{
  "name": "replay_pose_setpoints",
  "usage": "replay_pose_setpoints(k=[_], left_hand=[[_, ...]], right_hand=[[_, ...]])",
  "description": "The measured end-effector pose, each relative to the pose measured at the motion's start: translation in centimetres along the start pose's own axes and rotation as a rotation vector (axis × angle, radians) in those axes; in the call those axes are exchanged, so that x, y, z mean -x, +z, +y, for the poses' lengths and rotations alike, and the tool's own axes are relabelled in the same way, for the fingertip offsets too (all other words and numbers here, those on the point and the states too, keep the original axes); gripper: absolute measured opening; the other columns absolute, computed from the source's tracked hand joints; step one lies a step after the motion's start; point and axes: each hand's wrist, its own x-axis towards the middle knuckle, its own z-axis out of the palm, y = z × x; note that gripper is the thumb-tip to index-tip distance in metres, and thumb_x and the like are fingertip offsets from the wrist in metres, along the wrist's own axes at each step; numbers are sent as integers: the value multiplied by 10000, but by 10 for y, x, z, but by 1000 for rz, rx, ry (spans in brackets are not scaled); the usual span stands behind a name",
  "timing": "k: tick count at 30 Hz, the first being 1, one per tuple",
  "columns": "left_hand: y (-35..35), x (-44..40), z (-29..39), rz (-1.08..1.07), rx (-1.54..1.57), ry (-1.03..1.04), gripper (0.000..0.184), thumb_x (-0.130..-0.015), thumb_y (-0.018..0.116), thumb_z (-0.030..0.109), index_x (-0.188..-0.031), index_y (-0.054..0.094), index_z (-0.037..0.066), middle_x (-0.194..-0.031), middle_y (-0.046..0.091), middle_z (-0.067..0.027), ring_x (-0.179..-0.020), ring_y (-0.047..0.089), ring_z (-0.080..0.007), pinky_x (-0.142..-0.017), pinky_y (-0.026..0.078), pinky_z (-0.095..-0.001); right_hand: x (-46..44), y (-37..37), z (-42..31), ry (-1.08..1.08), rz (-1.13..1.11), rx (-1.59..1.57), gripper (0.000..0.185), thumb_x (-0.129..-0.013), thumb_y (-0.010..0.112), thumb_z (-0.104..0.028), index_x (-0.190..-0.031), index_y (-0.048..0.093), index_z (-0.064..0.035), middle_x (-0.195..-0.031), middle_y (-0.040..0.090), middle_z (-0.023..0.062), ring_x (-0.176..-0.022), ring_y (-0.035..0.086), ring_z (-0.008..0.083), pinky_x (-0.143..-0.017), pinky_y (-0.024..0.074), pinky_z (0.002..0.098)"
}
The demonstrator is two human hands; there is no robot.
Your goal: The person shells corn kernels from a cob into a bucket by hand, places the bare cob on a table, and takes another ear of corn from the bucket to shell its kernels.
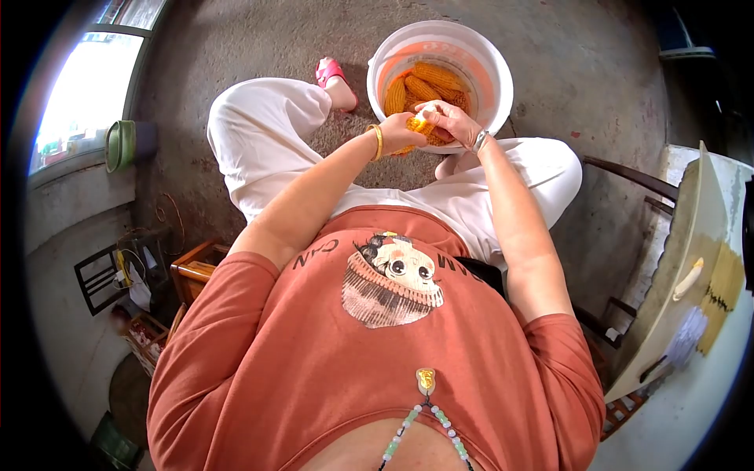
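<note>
Over the near rim of a white bucket [503, 74], both hands meet on an orange-yellow corn cob [420, 125]. My left hand [398, 134] is closed round the cob from the left. From the right, my right hand [457, 125] is closed on it, with thumb and fingers at the kernels. A pale patch shows at the cob's upper end between the hands. Several whole corn cobs [437, 75] lie inside the bucket, just beyond my fingers. My fingers hide part of the held cob.
The bucket stands on a grey concrete floor [259, 39] between my knees. At right is a table [683, 235] with a pale object [688, 279] on it. A dark chair rail [632, 179] juts near my right knee. A wooden stool [196, 267] is at left.
</note>
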Motion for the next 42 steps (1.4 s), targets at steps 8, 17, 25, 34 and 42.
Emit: replay_pose_setpoints(k=[8, 17, 25, 34, 42], left_hand=[[-3, -7, -9, -27, -1, -15, 365, -706, 678, 140, -1006, 517, 10, -749, 550, -63, -550, 544, -144, -432, 433, -279], [9, -12, -9, 55, -28, -14, 337, -670, 700, 189, -900, 531, 11, -655, 541, -65, -473, 527, -149, -389, 403, -290], [5, -10, -5, -1, 108, -45, 265, -700, 667, 130, -900, 542, 12, -661, 526, -50, -464, 511, -150, -365, 381, -281], [11, -20, -18, 76, -23, 56, 340, -672, 697, 201, -898, 557, -10, -703, 585, -78, -496, 549, -158, -416, 427, -298], [19, -6, 3, 137, -155, -3, 370, -669, 705, 184, -955, 547, 9, -710, 585, -56, -522, 559, -146, -439, 447, -287]], right_hand=[[-13, -3, 26, -18, -12, 44, 584, -801, 624, -550, -1058, 572, -28, -970, 609, 72, -875, 552, 137, -798, 446, 268], [-12, 5, 18, -4, 125, 149, 648, -806, 558, -624, -970, 603, 1, -882, 621, 77, -842, 559, 159, -800, 429, 274], [3, -3, -6, 157, -63, -16, 582, -822, 621, -516, -1100, 542, -11, -990, 591, 53, -845, 538, 124, -790, 438, 253], [-10, 6, 20, 16, 103, 119, 522, -839, 602, -505, -993, 584, -7, -930, 622, 72, -843, 559, 149, -796, 435, 268], [-12, 5, 13, 103, 197, 116, 533, -839, 592, -515, -950, 620, 5, -878, 642, 94, -821, 575, 156, -750, 455, 289]])
